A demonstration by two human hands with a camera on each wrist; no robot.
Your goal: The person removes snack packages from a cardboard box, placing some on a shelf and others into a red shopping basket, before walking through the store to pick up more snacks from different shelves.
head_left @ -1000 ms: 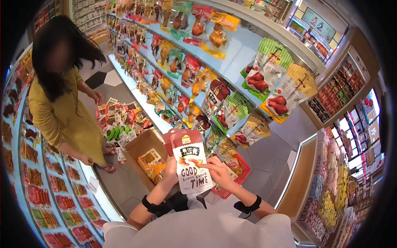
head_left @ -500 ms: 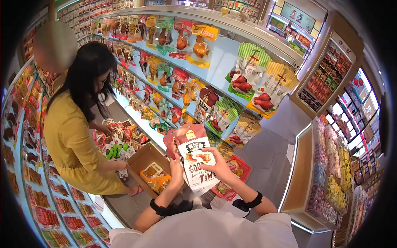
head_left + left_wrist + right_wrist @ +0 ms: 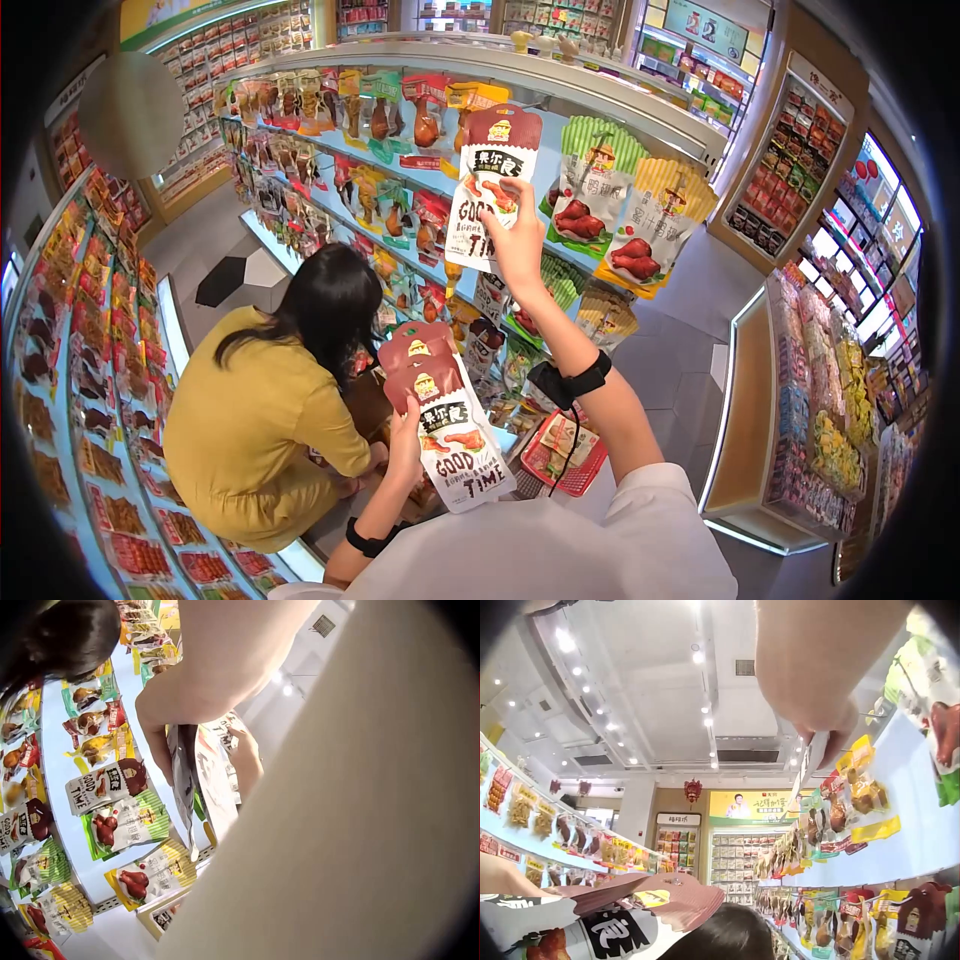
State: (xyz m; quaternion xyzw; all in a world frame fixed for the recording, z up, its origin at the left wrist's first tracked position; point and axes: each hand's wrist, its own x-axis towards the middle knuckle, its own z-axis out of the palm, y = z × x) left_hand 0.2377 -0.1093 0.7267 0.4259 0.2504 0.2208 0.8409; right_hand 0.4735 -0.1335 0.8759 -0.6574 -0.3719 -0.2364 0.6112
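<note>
Our left hand grips the overlapping pouches at lower centre by one edge, so they could fan out and slip while our right hand pinches another pouch at upper centre.

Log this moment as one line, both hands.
left hand: grips brown-topped pouches | right hand: holds similar pouch up before shelves | red basket: packets inside

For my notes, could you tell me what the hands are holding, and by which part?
The right hand grips one snack pouch by its right-hand edge; the left hand holds matching pouches by their left-hand edges.
</note>
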